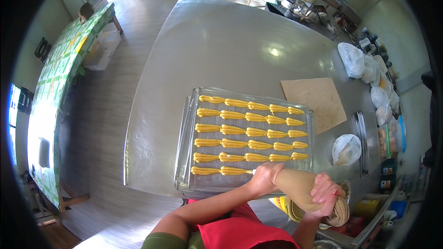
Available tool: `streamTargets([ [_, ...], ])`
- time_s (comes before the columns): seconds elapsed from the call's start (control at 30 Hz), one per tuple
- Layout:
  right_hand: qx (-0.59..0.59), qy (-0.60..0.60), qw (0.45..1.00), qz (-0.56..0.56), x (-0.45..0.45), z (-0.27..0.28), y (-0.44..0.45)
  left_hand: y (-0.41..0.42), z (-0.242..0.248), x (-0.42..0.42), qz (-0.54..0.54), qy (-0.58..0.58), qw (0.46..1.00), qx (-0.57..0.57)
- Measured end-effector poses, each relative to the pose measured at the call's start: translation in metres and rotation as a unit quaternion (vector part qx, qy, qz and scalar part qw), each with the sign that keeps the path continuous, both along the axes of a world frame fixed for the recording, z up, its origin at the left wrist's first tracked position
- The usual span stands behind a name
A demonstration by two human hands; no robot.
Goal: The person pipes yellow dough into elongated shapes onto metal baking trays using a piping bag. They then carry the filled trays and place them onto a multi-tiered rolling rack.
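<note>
My left hand [265, 179] grips the front end of a cloth piping bag [297, 186], just behind its nozzle. The nozzle tip [254, 172] touches the end of a piped strip in the row closest to me. Around the twisted rear of the bag, my right hand [324, 193] is closed. Rows of ridged yellow dough strips [256, 132] lie on a metal baking tray [228, 182], which rests on other trays. The row closest to me is shorter than those beyond it.
The trays stand on a large metal table [155, 124]. Brown paper [315, 100], a plastic bag [346, 149] and stacked thin metal sheets [362, 141] lie to the right. More filled plastic bags [353, 58] line the far right edge. An open bin [373, 214] stands at lower right.
</note>
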State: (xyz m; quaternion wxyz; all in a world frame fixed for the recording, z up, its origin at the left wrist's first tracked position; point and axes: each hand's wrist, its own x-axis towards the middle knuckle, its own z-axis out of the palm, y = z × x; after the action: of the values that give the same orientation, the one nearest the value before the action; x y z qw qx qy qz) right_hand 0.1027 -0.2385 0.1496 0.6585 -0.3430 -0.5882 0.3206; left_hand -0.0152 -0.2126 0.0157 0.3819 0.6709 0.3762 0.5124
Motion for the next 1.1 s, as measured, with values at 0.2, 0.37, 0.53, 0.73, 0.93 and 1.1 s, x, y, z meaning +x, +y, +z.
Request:
streamTargets([
  [0.2,-0.027,0.011,0.999,-0.014,0.013,-0.013,0.006,0.002,-0.005,0.006,-0.003,0.028,1.000,0.006],
  [0.37,-0.026,-0.001,0.999,-0.019,0.046,-0.011,0.005,0.007,-0.013,0.049,-0.026,0.000,1.000,0.011],
  [0.53,-0.003,0.051,0.998,-0.035,0.082,-0.008,-0.003,0.009,0.003,0.080,-0.043,-0.030,0.999,-0.004],
  [0.73,-0.039,-0.017,0.999,-0.017,0.095,-0.016,0.006,0.010,-0.006,0.086,-0.015,-0.006,0.999,0.031],
  [0.93,-0.018,0.000,0.996,-0.083,0.116,-0.006,0.011,0.017,-0.010,0.132,-0.076,-0.011,0.997,-0.004],
  [1.1,0.001,0.040,0.998,-0.053,0.142,0.001,0.011,0.019,0.005,0.152,-0.066,-0.031,0.997,-0.012],
])
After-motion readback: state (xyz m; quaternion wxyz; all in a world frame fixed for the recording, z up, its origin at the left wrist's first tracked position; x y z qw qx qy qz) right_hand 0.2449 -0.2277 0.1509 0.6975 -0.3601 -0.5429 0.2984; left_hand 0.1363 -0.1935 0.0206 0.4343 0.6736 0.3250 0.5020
